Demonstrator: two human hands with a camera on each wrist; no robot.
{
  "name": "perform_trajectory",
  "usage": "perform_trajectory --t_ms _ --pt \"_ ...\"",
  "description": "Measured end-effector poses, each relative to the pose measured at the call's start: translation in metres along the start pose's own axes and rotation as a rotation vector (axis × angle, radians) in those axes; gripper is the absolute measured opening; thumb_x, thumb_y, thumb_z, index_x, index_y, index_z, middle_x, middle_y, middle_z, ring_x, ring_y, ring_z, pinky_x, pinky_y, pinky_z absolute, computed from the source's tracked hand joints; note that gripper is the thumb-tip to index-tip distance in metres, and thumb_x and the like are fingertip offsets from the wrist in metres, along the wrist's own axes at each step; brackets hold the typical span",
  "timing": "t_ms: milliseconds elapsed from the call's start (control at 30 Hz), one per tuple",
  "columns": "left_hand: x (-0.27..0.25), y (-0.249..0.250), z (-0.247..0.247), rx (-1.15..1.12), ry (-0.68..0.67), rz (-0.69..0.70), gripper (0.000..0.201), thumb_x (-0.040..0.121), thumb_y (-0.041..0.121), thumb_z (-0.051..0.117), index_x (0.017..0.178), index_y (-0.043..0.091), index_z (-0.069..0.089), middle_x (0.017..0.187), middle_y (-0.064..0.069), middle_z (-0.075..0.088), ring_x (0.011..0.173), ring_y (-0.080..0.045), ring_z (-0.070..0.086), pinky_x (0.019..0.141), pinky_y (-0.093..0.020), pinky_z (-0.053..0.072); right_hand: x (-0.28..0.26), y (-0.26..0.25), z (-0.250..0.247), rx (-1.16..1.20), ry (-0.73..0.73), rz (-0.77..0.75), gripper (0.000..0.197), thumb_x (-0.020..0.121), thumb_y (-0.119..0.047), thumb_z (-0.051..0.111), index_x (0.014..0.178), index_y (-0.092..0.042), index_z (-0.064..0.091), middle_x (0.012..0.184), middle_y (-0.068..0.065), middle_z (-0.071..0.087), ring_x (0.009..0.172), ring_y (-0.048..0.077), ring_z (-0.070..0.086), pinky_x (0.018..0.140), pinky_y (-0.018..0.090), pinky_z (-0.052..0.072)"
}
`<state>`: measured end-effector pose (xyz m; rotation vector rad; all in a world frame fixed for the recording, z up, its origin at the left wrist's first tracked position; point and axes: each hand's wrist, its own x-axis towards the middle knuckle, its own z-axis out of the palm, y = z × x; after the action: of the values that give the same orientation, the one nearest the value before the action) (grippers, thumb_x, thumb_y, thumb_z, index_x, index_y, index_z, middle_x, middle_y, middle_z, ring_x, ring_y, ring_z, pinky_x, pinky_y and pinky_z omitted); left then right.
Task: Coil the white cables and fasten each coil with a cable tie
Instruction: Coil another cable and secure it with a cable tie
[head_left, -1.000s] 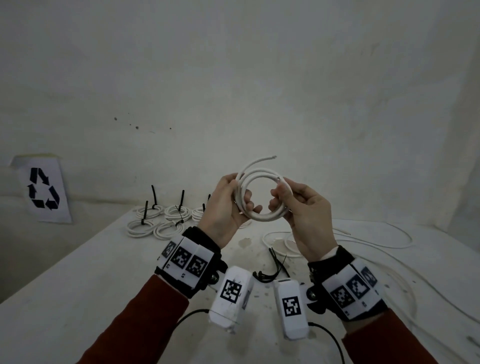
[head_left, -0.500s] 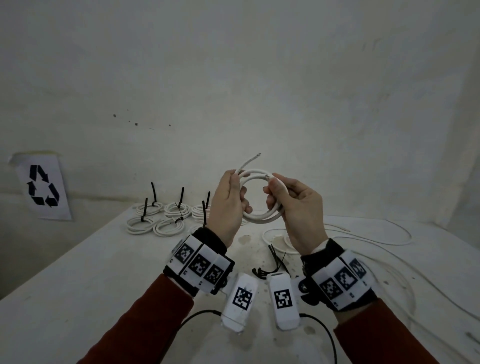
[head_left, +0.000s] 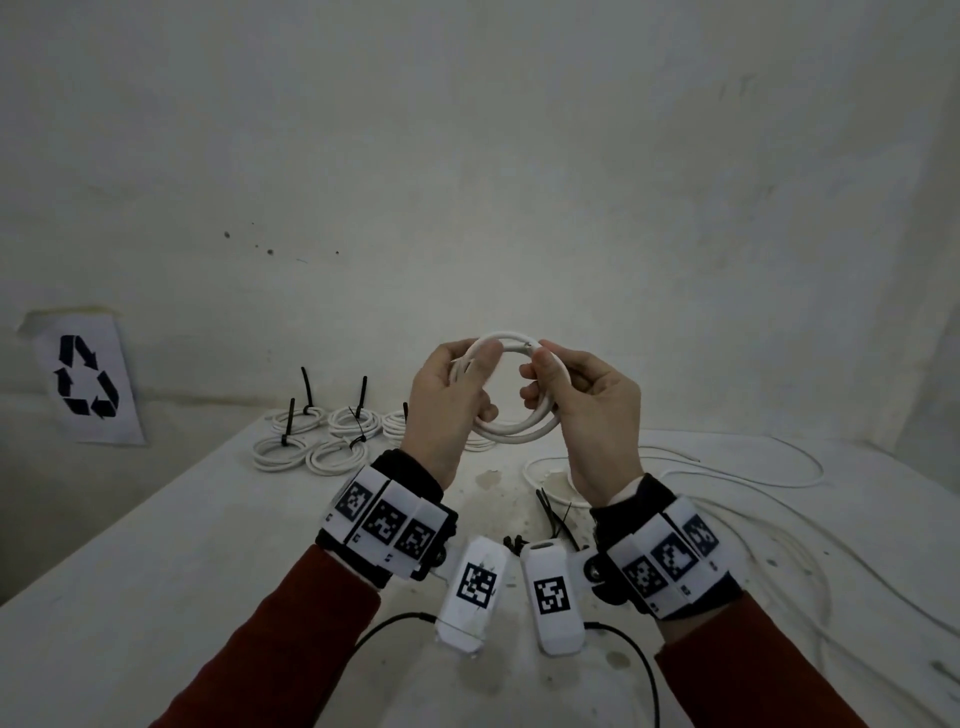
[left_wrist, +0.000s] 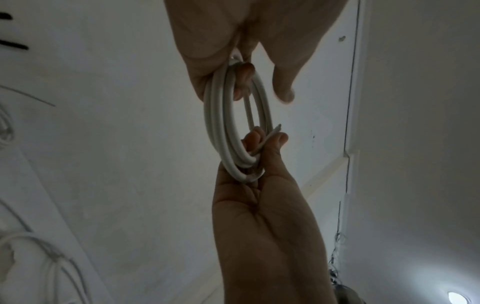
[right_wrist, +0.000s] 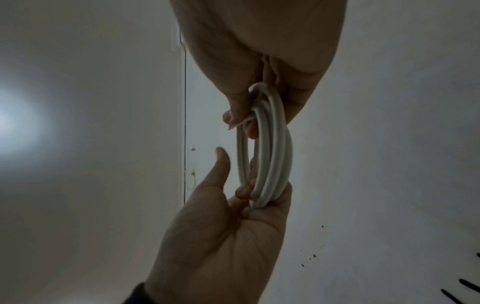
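On white table (head_left: 156, 597), tied coils (head_left: 322, 436) near wall (head_left: 467, 156).

Above the table (head_left: 156, 545), the cable coil (head_left: 511, 431) hangs between the left hand (head_left: 447, 410) and right hand (head_left: 592, 415), with tied coils (head_left: 317, 441) behind-left, loose cable ties (head_left: 553, 512) beneath, and loose cables (head_left: 753, 483) to the right.
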<state>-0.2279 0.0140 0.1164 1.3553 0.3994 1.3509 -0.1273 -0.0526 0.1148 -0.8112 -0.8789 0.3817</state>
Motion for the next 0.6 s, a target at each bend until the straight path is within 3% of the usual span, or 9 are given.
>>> perform_trajectory --t_ms 67,167,267,400,600 --pt "-0.0019 -0.0018 -0.0003 0.091 -0.017 0.033 0.017 0.091 0.019 0.061 0.095 0.003 0.062 0.054 0.006 0.043 0.044 -0.008 0.038 0.047 -0.024 0.039 -0.0018 0.0015 0.0008 -0.027 0.024 -0.032 0.015 0.086 -0.011 0.07 0.099 -0.003 0.071 0.083 0.013 0.071 0.059 0.02 0.063 0.06 0.027 0.054" --pt "-0.0016 -0.0031 0.001 0.104 -0.002 0.007 0.021 0.094 0.016 0.057 0.075 0.007 0.055 0.045 0.009 0.038 0.04 -0.007 0.035 0.045 -0.023 0.037 -0.0012 0.0043 0.0007 -0.078 0.058 -0.059 0.016 0.084 -0.015 0.073 0.097 -0.006 0.072 0.108 0.017 0.063 0.061 0.02 0.067 0.06 0.026 0.054" --pt "-0.002 -0.0029 0.001 0.036 -0.027 -0.038 0.025 0.095 0.017 0.053 0.072 0.008 0.054 0.049 0.01 0.042 0.04 -0.007 0.031 0.044 -0.022 0.035 0.0009 0.0035 -0.0012 -0.121 0.009 -0.023 0.016 0.086 -0.016 0.07 0.099 -0.005 0.07 0.095 0.017 0.069 0.06 0.02 0.067 0.058 0.028 0.054" --pt "-0.0004 -0.0009 -0.0008 -0.19 -0.069 -0.159 0.025 0.098 0.02 0.048 0.084 0.004 0.062 0.07 0.0 0.05 0.042 -0.006 0.031 0.045 -0.02 0.036 0.003 -0.0009 -0.0021 -0.125 -0.036 0.039 0.018 0.091 -0.015 0.064 0.102 0.0 0.066 0.085 0.014 0.071 0.057 0.017 0.064 0.054 0.025 0.052" --pt "0.0 -0.0037 -0.0002 -0.315 -0.03 -0.218 0.026 0.099 0.021 0.044 0.087 0.004 0.061 0.072 -0.004 0.054 0.043 -0.005 0.033 0.044 -0.018 0.037 0.0042 -0.0038 -0.0048 -0.119 -0.061 0.085 0.017 0.089 -0.013 0.066 0.101 -0.001 0.067 0.08 0.01 0.072 0.057 0.014 0.063 0.055 0.022 0.052"
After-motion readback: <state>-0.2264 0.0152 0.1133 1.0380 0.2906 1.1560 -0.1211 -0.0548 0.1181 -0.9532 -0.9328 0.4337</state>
